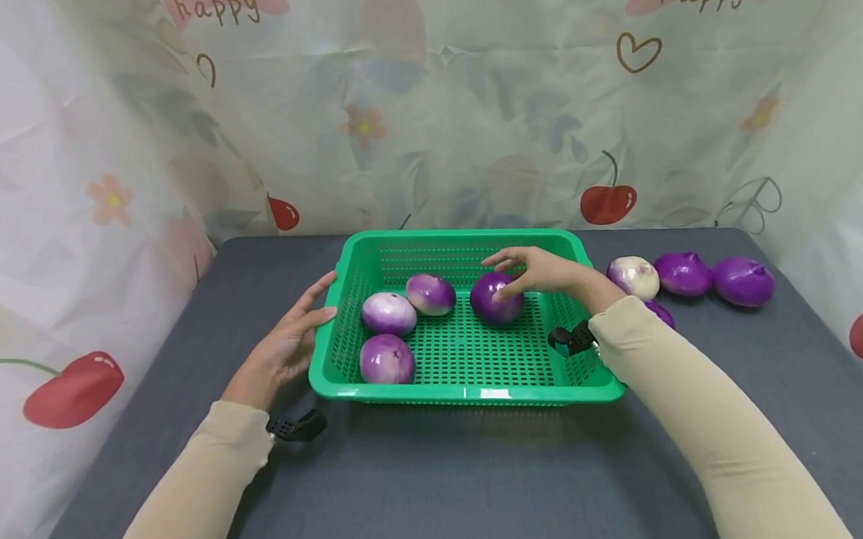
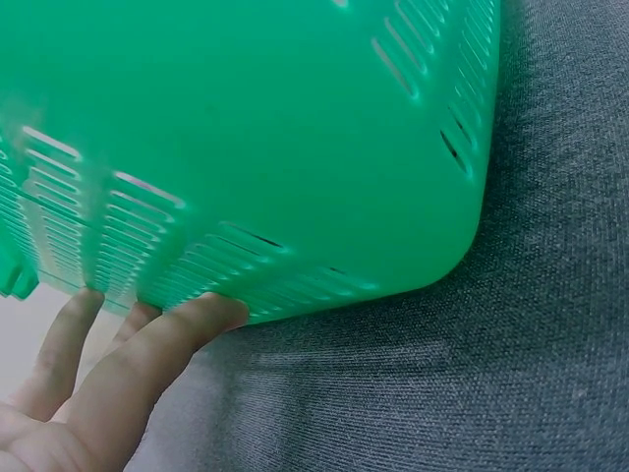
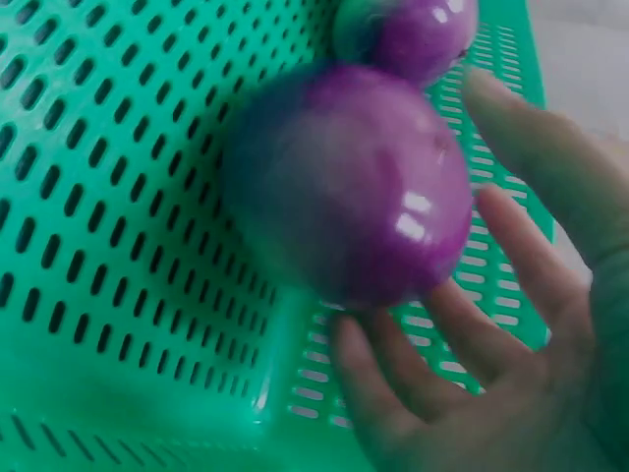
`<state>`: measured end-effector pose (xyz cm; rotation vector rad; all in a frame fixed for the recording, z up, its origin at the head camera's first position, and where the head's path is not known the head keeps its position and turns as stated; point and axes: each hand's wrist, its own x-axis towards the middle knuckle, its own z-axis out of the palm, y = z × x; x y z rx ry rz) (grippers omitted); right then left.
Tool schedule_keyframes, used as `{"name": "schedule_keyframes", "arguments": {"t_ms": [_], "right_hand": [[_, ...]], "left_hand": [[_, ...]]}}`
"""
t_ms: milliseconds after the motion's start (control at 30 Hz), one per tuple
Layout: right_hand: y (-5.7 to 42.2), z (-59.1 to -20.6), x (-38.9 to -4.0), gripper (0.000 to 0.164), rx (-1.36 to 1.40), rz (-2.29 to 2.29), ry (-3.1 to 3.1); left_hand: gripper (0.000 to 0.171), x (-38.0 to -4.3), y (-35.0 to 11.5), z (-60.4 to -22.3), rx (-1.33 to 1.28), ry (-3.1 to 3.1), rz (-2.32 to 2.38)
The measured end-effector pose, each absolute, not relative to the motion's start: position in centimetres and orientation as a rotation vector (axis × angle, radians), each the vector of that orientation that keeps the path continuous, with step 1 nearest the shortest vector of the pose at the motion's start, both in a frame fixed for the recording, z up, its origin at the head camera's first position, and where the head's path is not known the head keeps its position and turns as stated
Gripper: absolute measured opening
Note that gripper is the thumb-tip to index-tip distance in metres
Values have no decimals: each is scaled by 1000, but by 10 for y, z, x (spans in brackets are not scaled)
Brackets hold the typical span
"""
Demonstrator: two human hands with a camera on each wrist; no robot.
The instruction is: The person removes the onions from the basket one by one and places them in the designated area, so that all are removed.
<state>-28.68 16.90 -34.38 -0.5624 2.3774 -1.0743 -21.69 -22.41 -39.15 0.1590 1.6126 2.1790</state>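
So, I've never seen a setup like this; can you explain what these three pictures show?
No machine here: just a person working bare-handed. The wide picture comes from a camera worn on the head; the two close ones come from cameras on the left and right wrists. A green basket sits on a dark gray table, with three paler purple vegetables in it. The left grip touches the basket's left side. The right grip has its fingers around a dark purple vegetable inside the basket; whether it is lifted, I can't tell. Four more vegetables lie to the basket's right, one partly hidden by the right sleeve.
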Motion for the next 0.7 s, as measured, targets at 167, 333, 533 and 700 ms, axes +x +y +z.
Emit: {"name": "schedule_keyframes", "arguments": {"t_ms": [167, 333, 533, 700], "right_hand": [[167, -350, -287, 70, -589, -951, 2282], [163, -351, -283, 77, -538, -947, 2187], [162, -352, -282, 79, -506, -943, 2162], [161, -349, -281, 79, -541, -920, 2186]], "left_hand": [[60, -217, -224, -391, 150, 1603, 2185], [60, -217, -224, -391, 147, 1601, 2188], [61, -217, -224, -391, 137, 1592, 2192], [61, -217, -224, -392, 127, 1597, 2192]]}}
